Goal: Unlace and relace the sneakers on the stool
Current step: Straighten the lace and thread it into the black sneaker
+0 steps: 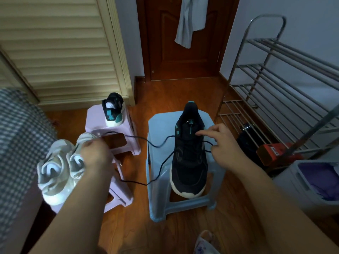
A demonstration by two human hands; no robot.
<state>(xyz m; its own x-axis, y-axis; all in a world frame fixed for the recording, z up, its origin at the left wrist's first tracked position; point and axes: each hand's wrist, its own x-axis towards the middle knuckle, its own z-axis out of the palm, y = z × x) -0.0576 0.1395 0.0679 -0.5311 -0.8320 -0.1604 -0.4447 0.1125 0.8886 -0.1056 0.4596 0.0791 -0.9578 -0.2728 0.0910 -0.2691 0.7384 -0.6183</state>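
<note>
Head view: left hand [95, 154] fisted on black lace [139, 138]; right hand [222, 142] pinching lace loop, forefinger extended over black sneaker [189, 153] on blue stool [159, 125].

Sneaker [189, 154] on right stool [161, 125], rack [286, 85] rightward
</note>
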